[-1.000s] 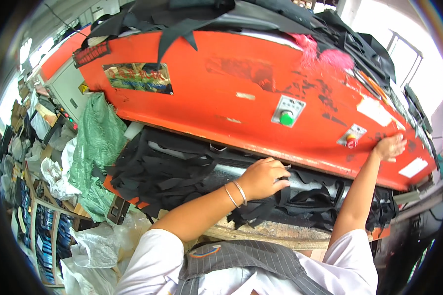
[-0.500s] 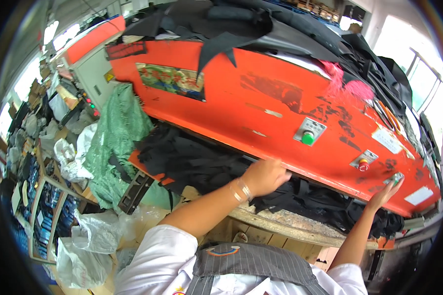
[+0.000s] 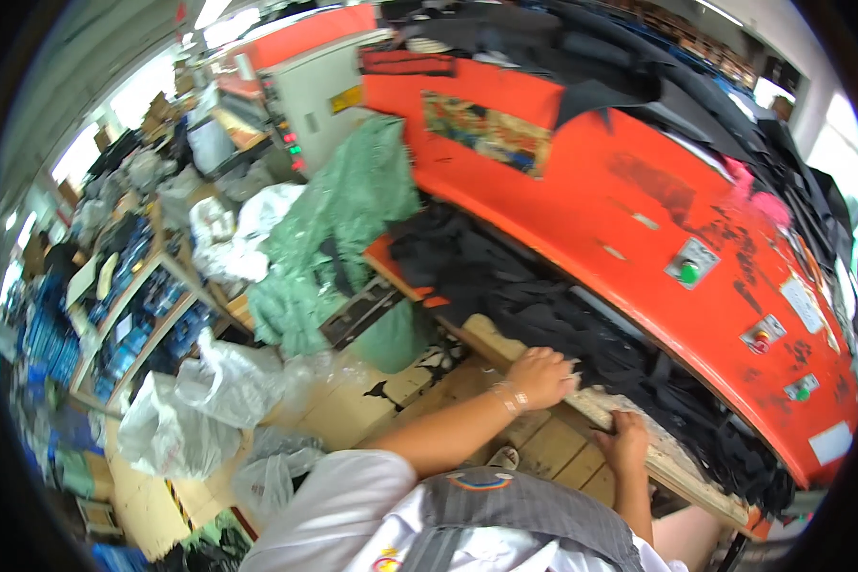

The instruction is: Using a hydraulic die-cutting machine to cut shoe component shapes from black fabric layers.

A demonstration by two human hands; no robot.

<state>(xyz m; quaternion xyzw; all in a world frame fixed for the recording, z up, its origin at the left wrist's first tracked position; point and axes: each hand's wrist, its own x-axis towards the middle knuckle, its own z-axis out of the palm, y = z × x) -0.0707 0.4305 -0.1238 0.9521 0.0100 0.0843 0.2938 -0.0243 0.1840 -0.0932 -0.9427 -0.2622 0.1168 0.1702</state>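
My left hand (image 3: 541, 378) is at the front edge of a thick wooden board (image 3: 596, 405), its fingers curled over the edge. Farther right, my right hand (image 3: 627, 440) grips the same edge, fingers on top and thumb at the side. Behind both hands, a heap of black material strips (image 3: 515, 286) lies on the board, under a large red press machine (image 3: 562, 200). A green push button (image 3: 688, 273) and a red knob (image 3: 760, 340) sit on its front. Neither hand touches the buttons.
Black sheets (image 3: 639, 67) are piled on top of the machine. To the left hangs a green woven sheet (image 3: 353, 210), with clear plastic bags (image 3: 176, 429) on the floor and a shelf (image 3: 153, 286) of blue items. A grey control cabinet (image 3: 319, 95) stands behind.
My right hand has left the small button at the machine's right end and come down to the board. My left hand has lowered to the board's edge. The view has swung left.
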